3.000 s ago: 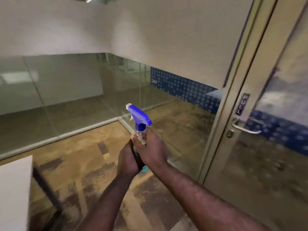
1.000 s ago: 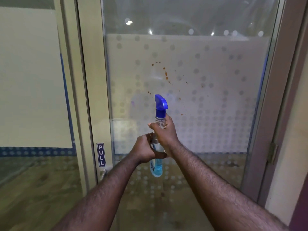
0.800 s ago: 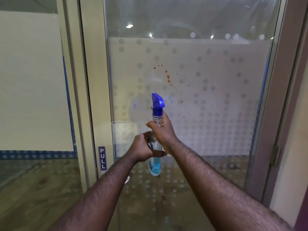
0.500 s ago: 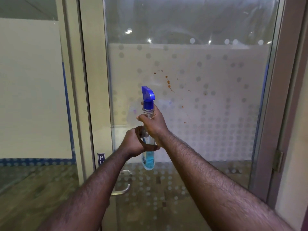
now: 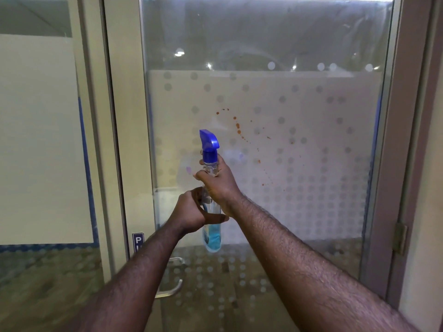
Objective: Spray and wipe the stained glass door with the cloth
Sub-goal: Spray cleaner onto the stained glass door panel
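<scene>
I face a glass door [image 5: 311,200] with a frosted, dotted band across its middle. Orange-brown stain spots [image 5: 238,129] run diagonally down the frosted part, just right of the nozzle. A clear spray bottle [image 5: 211,226] with blue liquid and a blue trigger head [image 5: 208,140] stands upright in front of the glass. My right hand [image 5: 217,183] grips its neck below the trigger. My left hand [image 5: 191,209] wraps the bottle's body from the left. No cloth is visible.
The door's metal handle [image 5: 171,289] and a blue PULL sign [image 5: 137,242] sit low on the left stile [image 5: 124,116]. A fixed glass panel [image 5: 40,140] lies to the left, the door frame and a hinge [image 5: 399,238] to the right.
Since three seconds ago I have turned from the side glass wall to face the door. Over the last second the bottle has drifted slightly left, with both hands still on it.
</scene>
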Motion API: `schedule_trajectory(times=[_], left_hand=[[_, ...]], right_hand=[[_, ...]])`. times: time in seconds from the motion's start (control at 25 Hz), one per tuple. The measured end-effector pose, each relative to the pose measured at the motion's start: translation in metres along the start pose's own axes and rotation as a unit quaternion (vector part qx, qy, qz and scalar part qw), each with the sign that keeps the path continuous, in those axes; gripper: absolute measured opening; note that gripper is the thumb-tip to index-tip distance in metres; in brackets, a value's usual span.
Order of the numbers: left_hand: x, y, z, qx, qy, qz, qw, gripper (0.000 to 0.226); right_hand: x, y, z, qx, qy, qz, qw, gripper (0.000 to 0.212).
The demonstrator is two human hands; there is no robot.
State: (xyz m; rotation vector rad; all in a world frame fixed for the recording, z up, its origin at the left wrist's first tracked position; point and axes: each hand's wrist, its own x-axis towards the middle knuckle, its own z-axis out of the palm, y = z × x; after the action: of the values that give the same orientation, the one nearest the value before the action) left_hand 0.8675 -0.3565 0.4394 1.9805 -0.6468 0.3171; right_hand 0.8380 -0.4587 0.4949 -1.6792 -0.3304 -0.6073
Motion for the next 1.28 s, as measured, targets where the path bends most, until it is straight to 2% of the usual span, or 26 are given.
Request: schedule_trajectory(times=[0.2, 0.4, 0.8, 0.96, 1.16, 1.28], left_hand=[[0.011, 0.012, 0.031, -0.007, -0.035, 0.010, 0.999, 0.063], [0.022, 0.030, 0.071, -0.018, -0.060, 0.022, 0.998, 0.068], [0.054, 0.089, 0.145, -0.017, -0.107, 0.066, 0.992, 0.053], [0.067, 0.113, 0.174, -0.015, -0.120, 0.088, 0.989, 0.064], [0.076, 0.131, 0.204, -0.030, -0.148, 0.102, 0.983, 0.052], [0.077, 0.136, 0.222, -0.038, -0.165, 0.100, 0.981, 0.060]], right_hand=[[-0.003, 0.004, -0.033, -0.020, 0.044, -0.002, 0.999, 0.031], [-0.009, 0.009, -0.076, -0.024, 0.063, 0.000, 0.998, 0.036], [-0.010, -0.002, -0.176, -0.038, 0.118, -0.008, 0.992, 0.034], [-0.008, -0.006, -0.214, -0.045, 0.145, -0.014, 0.988, 0.034], [-0.010, -0.005, -0.249, -0.048, 0.173, -0.014, 0.984, 0.035], [-0.014, 0.002, -0.265, -0.041, 0.204, -0.005, 0.978, 0.036]])
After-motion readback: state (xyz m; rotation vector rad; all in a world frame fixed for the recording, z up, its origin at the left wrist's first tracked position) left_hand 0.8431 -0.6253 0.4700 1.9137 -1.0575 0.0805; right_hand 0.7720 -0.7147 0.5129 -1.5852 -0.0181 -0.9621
